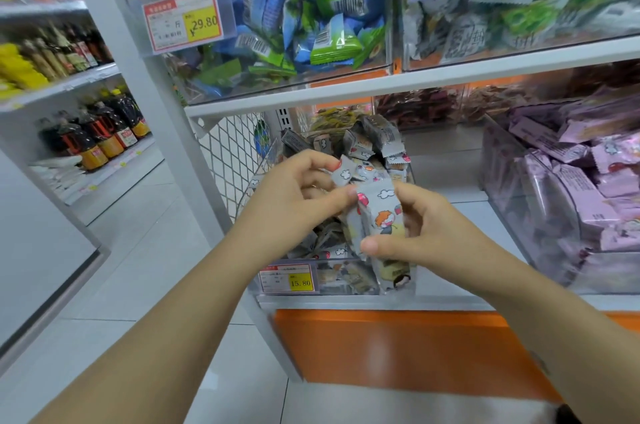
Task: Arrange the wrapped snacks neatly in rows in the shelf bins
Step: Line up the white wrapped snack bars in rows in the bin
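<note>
A clear bin (349,285) on the lower shelf holds a loose heap of grey wrapped snacks (370,139) printed with clouds and cartoon figures. My left hand (298,188) pinches one small grey snack (341,174) above the bin. My right hand (415,226) grips a grey snack pack (377,212) upright between thumb and fingers, just in front of the left hand. Both hands hover over the front half of the bin, and the snacks under them are partly hidden.
To the right stands a clear bin of pink wrapped snacks (568,188). The upper shelf carries bins of blue and green packs (298,18) and grey-green packs (502,18). A yellow price tag (300,282) fronts the bin. Bottles (93,136) fill the left aisle shelves.
</note>
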The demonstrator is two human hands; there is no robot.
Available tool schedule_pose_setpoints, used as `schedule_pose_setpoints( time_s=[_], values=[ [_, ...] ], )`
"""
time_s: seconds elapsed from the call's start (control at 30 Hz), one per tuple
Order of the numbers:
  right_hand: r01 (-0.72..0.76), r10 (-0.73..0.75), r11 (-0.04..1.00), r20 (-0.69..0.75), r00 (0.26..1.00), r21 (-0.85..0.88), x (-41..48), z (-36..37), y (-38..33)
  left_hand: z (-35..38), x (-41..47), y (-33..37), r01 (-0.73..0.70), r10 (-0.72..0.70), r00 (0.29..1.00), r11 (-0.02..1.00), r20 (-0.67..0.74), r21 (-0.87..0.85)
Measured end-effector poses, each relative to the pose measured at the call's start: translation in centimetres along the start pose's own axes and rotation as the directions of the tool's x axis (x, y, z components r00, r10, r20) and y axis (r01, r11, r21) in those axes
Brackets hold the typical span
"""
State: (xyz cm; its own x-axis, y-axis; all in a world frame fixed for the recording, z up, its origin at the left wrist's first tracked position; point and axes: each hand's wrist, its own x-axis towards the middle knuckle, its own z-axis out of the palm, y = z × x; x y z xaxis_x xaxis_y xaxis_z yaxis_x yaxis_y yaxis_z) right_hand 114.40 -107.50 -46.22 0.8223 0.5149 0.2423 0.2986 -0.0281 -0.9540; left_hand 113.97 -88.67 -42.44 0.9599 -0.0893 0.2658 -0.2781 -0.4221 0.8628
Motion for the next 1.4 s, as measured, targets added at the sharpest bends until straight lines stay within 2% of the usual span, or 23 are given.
schedule_pose_setpoints(
  time_s=[0.1,0.23,0.3,0.37,0.43,0.53,0.7,0.8,0.93,1.0,1.13,1.4],
  values=[
    [0.0,0.004,0.989,-0.027,1.0,0.149,-0.1,-0.2,-0.2,0.4,0.1,0.2,0.002,0.002,0.999,0.997,0.049,-0.073],
    [-0.012,0.023,0.996,-0.134,0.991,0.086,-0.4,-0.5,-0.2,-0.2,-0.1,-0.2,0.008,0.0,0.984,0.999,0.18,-0.044],
    [-0.048,0.052,0.999,-0.199,0.979,0.023,-0.5,-1.2,0.0,-1.2,0.3,-1.6,0.03,-0.042,0.984,0.997,0.174,0.073],
    [-0.105,0.09,0.993,-0.232,0.968,-0.054,-0.6,-2.0,0.0,-2.0,1.0,-3.3,0.06,-0.13,0.97,0.947,0.207,0.316],
    [-0.144,0.118,0.985,-0.253,0.96,-0.089,-0.8,-2.6,0.1,-2.1,1.4,-4.5,0.085,-0.295,0.898,0.845,0.327,0.528],
    [-0.166,0.132,0.979,-0.252,0.959,-0.12,-1.0,-2.8,0.3,-1.4,2.0,-4.5,0.123,-0.502,0.75,0.746,0.431,0.654],
    [-0.193,0.151,0.967,-0.238,0.959,-0.164,-0.9,-3.0,0.8,0.1,3.8,-3.6,-0.074,-0.693,0.538,0.528,0.479,0.846],
    [-0.198,0.157,0.966,-0.232,0.96,-0.166,-0.9,-3.1,0.9,0.5,4.5,-3.9,-0.091,-0.752,0.455,0.493,0.477,0.865],
    [-0.204,0.17,0.97,-0.223,0.96,-0.136,-0.9,-3.1,0.9,1.3,4.1,-5.0,-0.101,-0.805,0.396,0.441,0.442,0.892],
    [-0.2,0.17,0.971,-0.213,0.962,-0.13,-0.9,-3.0,0.8,1.4,4.0,-5.6,-0.073,-0.799,0.416,0.446,0.433,0.892],
    [-0.211,0.176,0.966,-0.215,0.961,-0.153,-0.9,-2.9,0.5,0.8,3.9,-5.9,0.011,-0.743,0.489,0.529,0.457,0.849],
    [-0.213,0.175,0.961,-0.211,0.962,-0.176,-1.0,-2.8,0.2,-0.7,3.8,-4.9,-0.036,-0.613,0.631,0.588,0.475,0.808]
  ],
)
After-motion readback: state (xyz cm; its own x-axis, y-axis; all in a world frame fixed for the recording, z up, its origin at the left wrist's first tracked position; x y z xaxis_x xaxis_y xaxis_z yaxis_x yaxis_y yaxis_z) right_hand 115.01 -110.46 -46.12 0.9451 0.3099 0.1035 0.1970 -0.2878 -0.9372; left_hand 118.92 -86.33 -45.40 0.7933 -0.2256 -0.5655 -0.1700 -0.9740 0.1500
